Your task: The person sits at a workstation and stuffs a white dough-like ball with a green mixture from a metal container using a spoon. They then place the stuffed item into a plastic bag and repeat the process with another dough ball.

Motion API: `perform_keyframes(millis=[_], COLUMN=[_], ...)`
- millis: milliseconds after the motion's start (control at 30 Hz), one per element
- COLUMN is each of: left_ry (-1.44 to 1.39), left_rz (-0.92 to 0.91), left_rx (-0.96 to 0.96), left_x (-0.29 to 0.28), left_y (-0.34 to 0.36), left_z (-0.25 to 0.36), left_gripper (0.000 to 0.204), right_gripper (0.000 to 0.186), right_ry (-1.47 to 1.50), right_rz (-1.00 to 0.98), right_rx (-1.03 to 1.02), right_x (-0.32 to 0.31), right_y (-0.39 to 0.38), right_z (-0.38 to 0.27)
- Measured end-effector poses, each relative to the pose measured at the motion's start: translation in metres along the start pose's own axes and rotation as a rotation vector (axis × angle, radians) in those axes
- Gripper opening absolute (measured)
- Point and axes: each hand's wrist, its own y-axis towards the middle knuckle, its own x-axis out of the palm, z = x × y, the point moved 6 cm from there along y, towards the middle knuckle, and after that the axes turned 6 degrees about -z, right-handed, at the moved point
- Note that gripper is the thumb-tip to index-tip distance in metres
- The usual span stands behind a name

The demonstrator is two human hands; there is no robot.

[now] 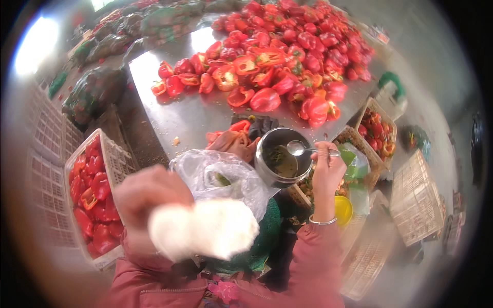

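My left hand (151, 195), blurred and close, is closed on a pale white steamed bun (205, 229). The bun is smeared, so its detail is hard to make out. With bent fingers my right hand (329, 167) grips the handle of a metal spoon (296, 148). The spoon's bowl is over a round steel pot (258, 160) of thin soup with dark green bits. Left of the pot lies a crumpled clear plastic bag (195, 167) with something green in it. Behind the bag are orange-red gloves (233, 141) and a dark cloth or glove (264, 126).
Halved red peppers (303, 46) are heaped on the metal table (149, 82). A crate (120, 159) of red peppers stands at left, another crate (393, 120) at right. An overturned crate (417, 197) and a yellow bowl (344, 209) are at right. Filled net sacks (97, 92) lie far left.
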Motion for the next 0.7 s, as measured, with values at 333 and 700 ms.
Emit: perform_keyframes(millis=[333,700], left_ry=[-1.076,-0.656], left_rz=[0.371,0.643], left_rx=[-0.544,-0.689], left_x=[-0.026,-0.046], left_y=[-0.032,-0.056], left_z=[-0.183,-0.196], left_gripper=[0.052,0.069], right_gripper=[0.013,0.002], right_ry=[0.054,-0.223], right_rz=[-0.241,-0.363], right_rx=[0.062,-0.180], right_x=[0.014,0.008], right_y=[-0.008,-0.002], right_z=[-0.004,-0.022])
